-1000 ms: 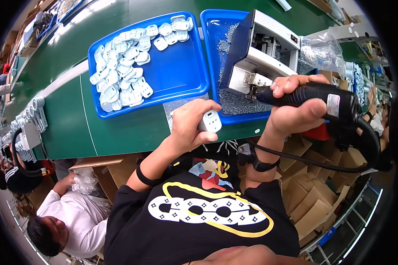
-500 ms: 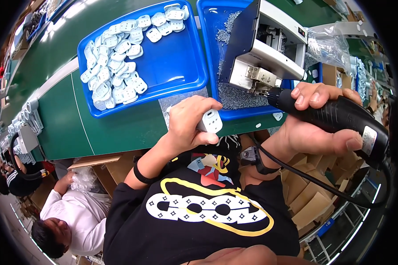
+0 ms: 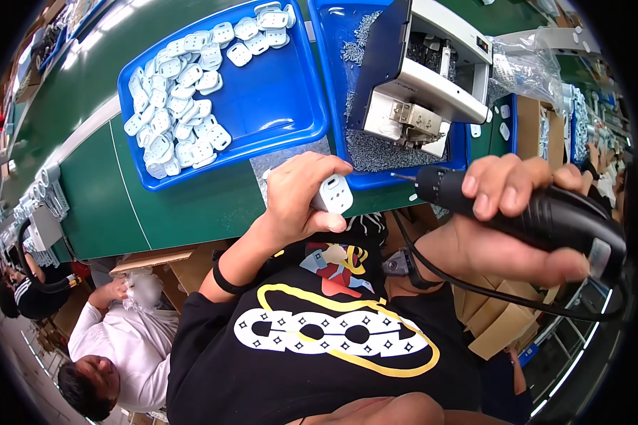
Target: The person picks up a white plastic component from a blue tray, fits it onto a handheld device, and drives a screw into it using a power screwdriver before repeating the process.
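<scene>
My left hand (image 3: 289, 193) is closed on a white plastic housing (image 3: 335, 195), a rounded block with small holes in its face, pinched between thumb and fingers. In my right hand (image 3: 503, 212) is a black electric screwdriver (image 3: 443, 190), its thin bit pointing left at the front rim of the screw tray. The bit tip is a short way to the right of the housing, apart from it. Whether a screw sits on the tip is too small to tell. Behind the screwdriver stands a screw feeder (image 3: 443, 81) with a metal outlet block, in a blue tray (image 3: 376, 181) of loose screws.
At left, a blue tray (image 3: 269, 95) holds a heap of white plastic pieces (image 3: 170, 106). Both trays rest on a green table (image 3: 106, 205). The screwdriver's cable (image 3: 489, 292) loops below my right arm. Cardboard boxes (image 3: 503, 319) stand lower right; a person in white (image 3: 131, 340) sits lower left.
My right hand has drawn the screwdriver away from the feeder's outlet, slightly left and toward me, so its bit now shows. My left hand keeps the housing in nearly the same place.
</scene>
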The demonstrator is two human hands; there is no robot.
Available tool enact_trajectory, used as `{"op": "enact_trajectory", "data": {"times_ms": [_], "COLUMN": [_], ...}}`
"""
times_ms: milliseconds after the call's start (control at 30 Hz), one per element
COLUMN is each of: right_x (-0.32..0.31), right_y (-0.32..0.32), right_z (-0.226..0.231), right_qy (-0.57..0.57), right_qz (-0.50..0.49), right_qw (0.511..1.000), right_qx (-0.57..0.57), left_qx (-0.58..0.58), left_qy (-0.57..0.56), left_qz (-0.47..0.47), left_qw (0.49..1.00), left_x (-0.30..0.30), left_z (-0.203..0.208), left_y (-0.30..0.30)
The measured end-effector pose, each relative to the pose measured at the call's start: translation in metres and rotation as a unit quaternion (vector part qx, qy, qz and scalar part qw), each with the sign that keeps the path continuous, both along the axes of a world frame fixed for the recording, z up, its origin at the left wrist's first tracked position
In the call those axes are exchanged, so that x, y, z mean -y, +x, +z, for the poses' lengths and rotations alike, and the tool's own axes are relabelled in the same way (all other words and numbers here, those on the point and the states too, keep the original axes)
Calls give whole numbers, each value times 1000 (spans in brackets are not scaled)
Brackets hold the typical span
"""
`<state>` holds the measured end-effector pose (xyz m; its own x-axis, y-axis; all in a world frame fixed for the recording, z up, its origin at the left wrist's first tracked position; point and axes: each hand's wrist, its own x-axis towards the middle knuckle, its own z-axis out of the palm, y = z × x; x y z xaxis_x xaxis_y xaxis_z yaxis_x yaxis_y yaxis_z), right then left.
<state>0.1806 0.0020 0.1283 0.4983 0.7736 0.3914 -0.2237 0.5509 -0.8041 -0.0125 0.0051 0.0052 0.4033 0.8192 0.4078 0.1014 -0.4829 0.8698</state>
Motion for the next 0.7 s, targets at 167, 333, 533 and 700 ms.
{"op": "enact_trajectory", "data": {"times_ms": [167,333,533,700], "right_x": [13,12,0,1], "right_y": [-6,-17,-22,-16], "right_z": [18,16,3,1], "right_qy": [86,71,74,44], "right_qz": [143,159,207,221], "right_qw": [986,984,974,973], "right_qx": [-25,-32,-58,-47], "left_qx": [8,11,0,-3], "left_qy": [10,25,23,21], "left_qz": [-1,0,-12,-11], "left_qw": [1000,1000,1000,1000], "left_x": [-3,-4,-4,-4], "left_z": [0,-2,-1,3], "left_y": [2,3,2,5]}}
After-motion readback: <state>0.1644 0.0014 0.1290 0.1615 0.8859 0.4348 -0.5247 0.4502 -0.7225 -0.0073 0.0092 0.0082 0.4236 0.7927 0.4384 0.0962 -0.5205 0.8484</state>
